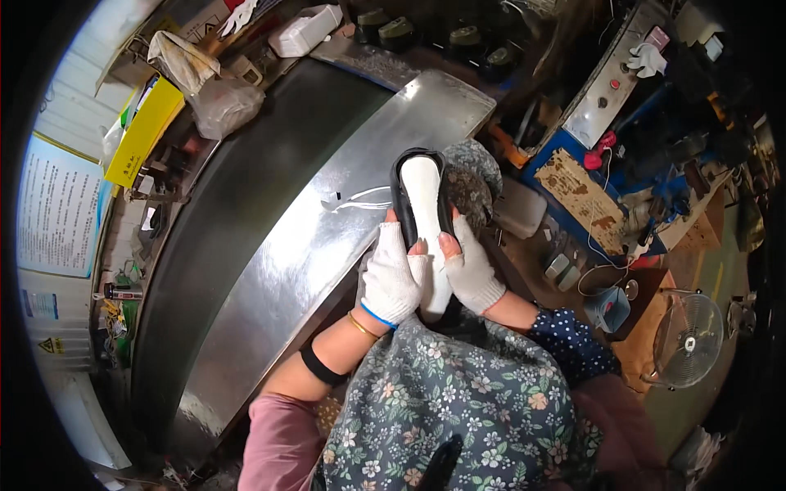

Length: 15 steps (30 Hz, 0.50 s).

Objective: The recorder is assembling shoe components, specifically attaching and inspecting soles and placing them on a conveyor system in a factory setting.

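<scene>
Both my hands wear white fingerless gloves and grip a black shoe upper [396, 192] with a long white insole [422, 196] facing up. It is held in front of my floral apron, its rounded end pointing away from me. My left hand [391, 274] wraps the left side, its thumb on the white insole. My right hand [472, 266] is closed round the right side, with its thumb also against the insole. The fingers beneath are mostly hidden. Beside the upper, on the metal ledge, lies a thin white looped strip [364, 198].
A shiny metal ledge [303, 233] borders a dark conveyor belt [229, 196] on my left. Beyond it stands a yellow box [146, 131]. Several dark shoe-shaped pieces [397, 33] sit at the far end. To the right are a machine control panel [610, 90], a stained board [580, 200] and a fan [688, 340].
</scene>
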### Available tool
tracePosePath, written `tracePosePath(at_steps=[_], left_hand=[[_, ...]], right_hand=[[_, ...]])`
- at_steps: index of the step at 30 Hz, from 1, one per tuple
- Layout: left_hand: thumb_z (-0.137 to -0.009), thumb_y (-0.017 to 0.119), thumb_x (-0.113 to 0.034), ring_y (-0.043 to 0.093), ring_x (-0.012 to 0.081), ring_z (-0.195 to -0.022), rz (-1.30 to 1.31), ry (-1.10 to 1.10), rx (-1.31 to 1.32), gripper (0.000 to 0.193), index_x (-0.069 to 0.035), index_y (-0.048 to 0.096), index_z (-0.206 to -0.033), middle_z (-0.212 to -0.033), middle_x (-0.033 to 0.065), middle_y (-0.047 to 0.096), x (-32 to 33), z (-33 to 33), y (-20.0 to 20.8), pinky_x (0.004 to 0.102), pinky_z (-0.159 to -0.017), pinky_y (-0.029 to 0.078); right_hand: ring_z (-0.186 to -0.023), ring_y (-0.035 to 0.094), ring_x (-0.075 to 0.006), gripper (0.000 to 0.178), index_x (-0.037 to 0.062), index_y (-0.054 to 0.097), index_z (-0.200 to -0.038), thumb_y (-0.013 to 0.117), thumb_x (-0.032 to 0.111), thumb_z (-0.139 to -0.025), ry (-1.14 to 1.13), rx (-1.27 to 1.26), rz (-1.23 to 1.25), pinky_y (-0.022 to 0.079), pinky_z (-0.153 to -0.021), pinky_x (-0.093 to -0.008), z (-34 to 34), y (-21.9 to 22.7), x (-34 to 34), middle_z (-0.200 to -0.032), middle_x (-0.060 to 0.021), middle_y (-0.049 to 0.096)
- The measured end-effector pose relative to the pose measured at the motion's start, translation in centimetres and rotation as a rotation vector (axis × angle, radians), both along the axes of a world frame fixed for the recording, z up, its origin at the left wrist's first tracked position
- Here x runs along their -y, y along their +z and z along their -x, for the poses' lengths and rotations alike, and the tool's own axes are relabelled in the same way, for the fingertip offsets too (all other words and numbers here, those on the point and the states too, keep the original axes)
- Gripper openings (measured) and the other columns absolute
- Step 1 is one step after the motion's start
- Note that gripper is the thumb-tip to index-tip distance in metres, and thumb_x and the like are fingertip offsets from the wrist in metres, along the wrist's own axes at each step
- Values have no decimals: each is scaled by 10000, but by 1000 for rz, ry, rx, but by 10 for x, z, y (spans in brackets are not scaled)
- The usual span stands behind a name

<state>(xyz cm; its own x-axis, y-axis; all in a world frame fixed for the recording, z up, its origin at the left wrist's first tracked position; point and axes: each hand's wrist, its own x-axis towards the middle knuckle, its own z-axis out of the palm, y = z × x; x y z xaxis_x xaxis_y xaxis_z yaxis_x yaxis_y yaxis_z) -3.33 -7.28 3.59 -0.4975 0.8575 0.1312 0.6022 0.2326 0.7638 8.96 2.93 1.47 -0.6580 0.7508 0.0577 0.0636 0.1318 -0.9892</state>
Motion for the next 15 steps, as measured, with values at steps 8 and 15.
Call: tracePosePath(at_steps=[8, 15], left_hand=[[-1038, 465, -557, 395, 212, -1419, -255, -196, 808, 787, -4, 284, -1568, -1545, 118, 409, -44, 26, 6, 349, -1183, 298], [-967, 373, -742, 665, 215, -1095, -213, -247, 1346, 797, -57, 562, -1327, -1206, 136, 682, -86, 39, 13, 356, -977, 531]], right_hand=[[-1176, 608, -414, 656, -28, 245, -1558, 532, 231, -1029, -46, 160, -280, 473, -1001, -394, -45, 28, 3, -1310, -311, 572], [-1133, 599, -496, 682, -41, 288, -1531, 498, 370, -1030, 214, 356, -158, 481, -956, -473, -58, 38, -22, -1326, -340, 549]])
